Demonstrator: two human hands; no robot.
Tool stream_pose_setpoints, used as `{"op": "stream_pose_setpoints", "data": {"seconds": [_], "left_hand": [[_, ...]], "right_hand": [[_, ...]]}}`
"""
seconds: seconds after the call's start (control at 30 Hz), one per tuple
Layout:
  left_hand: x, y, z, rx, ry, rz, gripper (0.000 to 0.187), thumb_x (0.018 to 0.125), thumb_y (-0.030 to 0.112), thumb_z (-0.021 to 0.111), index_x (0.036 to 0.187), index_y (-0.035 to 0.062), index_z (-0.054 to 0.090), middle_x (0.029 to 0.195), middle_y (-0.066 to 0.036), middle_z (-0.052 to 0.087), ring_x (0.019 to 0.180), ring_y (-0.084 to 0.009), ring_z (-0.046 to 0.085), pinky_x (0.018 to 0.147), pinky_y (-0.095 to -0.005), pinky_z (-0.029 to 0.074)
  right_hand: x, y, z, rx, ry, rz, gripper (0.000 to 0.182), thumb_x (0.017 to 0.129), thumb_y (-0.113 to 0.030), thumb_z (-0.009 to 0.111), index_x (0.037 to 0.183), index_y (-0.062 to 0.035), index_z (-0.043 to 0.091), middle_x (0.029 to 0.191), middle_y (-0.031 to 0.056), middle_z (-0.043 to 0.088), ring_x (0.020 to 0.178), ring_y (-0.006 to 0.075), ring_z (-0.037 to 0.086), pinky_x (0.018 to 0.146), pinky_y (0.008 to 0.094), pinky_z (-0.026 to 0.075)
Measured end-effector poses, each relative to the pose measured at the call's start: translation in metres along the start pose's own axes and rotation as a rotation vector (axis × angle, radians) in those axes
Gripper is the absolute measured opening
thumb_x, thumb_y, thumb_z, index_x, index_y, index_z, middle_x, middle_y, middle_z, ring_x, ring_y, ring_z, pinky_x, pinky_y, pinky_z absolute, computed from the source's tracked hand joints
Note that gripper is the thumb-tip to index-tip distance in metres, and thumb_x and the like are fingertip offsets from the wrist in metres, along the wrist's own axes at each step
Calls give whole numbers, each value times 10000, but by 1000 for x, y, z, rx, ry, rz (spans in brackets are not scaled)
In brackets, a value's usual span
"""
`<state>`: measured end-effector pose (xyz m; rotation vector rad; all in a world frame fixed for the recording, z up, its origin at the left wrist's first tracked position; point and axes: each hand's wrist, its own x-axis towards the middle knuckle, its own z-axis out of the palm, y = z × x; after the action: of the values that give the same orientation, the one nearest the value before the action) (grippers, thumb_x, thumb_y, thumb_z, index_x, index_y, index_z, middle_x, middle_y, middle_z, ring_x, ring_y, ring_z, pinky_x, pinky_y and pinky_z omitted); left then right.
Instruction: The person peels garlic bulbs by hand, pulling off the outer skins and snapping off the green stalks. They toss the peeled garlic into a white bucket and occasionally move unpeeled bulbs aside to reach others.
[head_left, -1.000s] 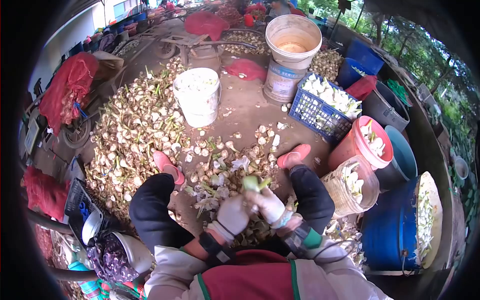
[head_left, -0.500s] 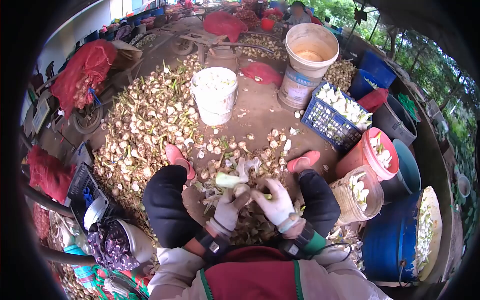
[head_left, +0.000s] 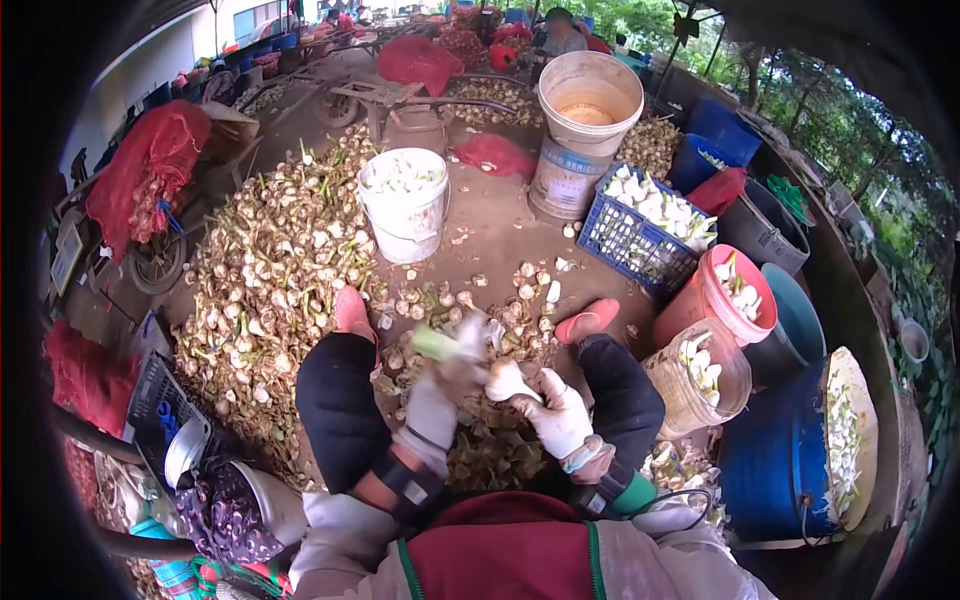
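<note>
My left hand (head_left: 432, 405), gloved in white and blurred by motion, is raised between my knees. A pale green garlic stalk (head_left: 432, 343) sticks out above its smeared fingers and appears to be held by them; its whitish far end is blurred too. Just to the right, my gloved right hand (head_left: 562, 420) is closed on a whitish garlic bulb (head_left: 508, 382), gripped between thumb and fingers. Loose skins and trimmings (head_left: 495, 455) lie on the ground below both hands. Several garlic bulbs (head_left: 527, 283) are scattered past my feet.
A large heap of unpeeled garlic (head_left: 285, 260) spreads to the left. Ahead stand a white bucket (head_left: 405, 225) and stacked tubs (head_left: 575, 175). Along the right are a blue crate (head_left: 635, 240), a pink bucket (head_left: 690, 300), a clear bucket (head_left: 690, 410) and a blue drum (head_left: 775, 465).
My right hand, earlier apart with a small green bit near its fingers, now grips a garlic bulb. My left hand has shifted slightly up and left with the stalk. The view has tilted slightly.
</note>
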<state>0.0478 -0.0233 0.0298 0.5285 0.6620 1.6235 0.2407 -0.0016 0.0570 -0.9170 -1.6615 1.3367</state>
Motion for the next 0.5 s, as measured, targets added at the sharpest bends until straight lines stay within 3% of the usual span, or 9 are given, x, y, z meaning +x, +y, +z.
{"op": "stream_pose_setpoints", "data": {"seconds": [0.03, 0.07, 0.17, 0.2, 0.27, 0.33, 0.4, 0.47, 0.5], "left_hand": [[-11, -5, 10, 485, -46, 188, 407, 909, 308, 617, 1179, 11, 549, 1105, -86, 578, 973, -200, 578, 848, -338, 477], [-22, -5, 17, 971, -96, 367, 449, 882, 310, 658, 1185, 0, 542, 1134, -98, 568, 1004, -212, 575, 862, -338, 471], [-24, -3, 1, 963, -104, 125, 455, 832, 322, 705, 1132, 6, 577, 1041, -134, 626, 960, -238, 614, 836, -334, 473], [-22, 2, -3, 1077, -135, 59, 423, 828, 312, 705, 1108, 16, 593, 991, -144, 646, 917, -244, 631, 810, -335, 481], [-21, 7, -5, 1093, -111, 143, 350, 812, 266, 701, 1052, 24, 622, 889, -140, 665, 819, -249, 645, 758, -334, 493], [-18, 9, -13, 1137, -95, 31, 305, 804, 219, 687, 1032, 24, 632, 861, -127, 668, 779, -256, 647, 709, -345, 498], [-12, -3, -30, 1274, -73, 68, 268, 803, 191, 668, 993, 4, 643, 828, -136, 662, 752, -259, 646, 681, -353, 499], [-5, -23, -55, 598, 99, -33, 262, 795, 191, 675, 965, -7, 658, 815, -142, 668, 719, -280, 642, 656, -358, 508], [-7, -21, -49, 772, 108, 64, 252, 826, 220, 630, 936, 0, 682, 850, -158, 685, 731, -312, 656, 654, -376, 524]], "right_hand": [[-1, 10, 4, -146, 64, -68, 371, 847, -67, 664, 1198, -7, 555, 1071, 135, 669, 1011, 215, 640, 883, 319, 483], [-2, 9, 4, -144, 64, -50, 371, 847, -67, 664, 1198, -7, 555, 1071, 135, 669, 1011, 215, 640, 883, 319, 483], [-2, -3, 3, -607, 45, -163, 318, 794, -127, 677, 1085, -33, 589, 941, 170, 656, 870, 387, 618, 749, 406, 506], [1, -3, 3, -600, 32, -145, 318, 794, -127, 677, 1085, -33, 589, 941, 170, 656, 870, 387, 618, 749, 406, 506], [6, 0, 6, -777, 0, -458, 317, 751, -116, 719, 1038, -49, 602, 819, 139, 633, 764, 352, 615, 692, 409, 496], [11, 6, 7, -814, -49, -455, 335, 731, -119, 714, 1040, -57, 602, 769, 125, 610, 725, 347, 600, 666, 438, 481], [14, 13, 9, -919, -116, -561, 335, 735, -113, 706, 1047, -55, 599, 757, 127, 598, 719, 344, 594, 655, 438, 474], [17, 19, 7, -873, -201, -545, 387, 729, -64, 661, 1107, -65, 577, 860, 112, 638, 806, 322, 626, 708, 407, 495], [20, 28, 7, -772, -203, -496, 377, 730, -48, 665, 1098, -60, 585, 865, 119, 642, 813, 324, 631, 711, 409, 497]]}}
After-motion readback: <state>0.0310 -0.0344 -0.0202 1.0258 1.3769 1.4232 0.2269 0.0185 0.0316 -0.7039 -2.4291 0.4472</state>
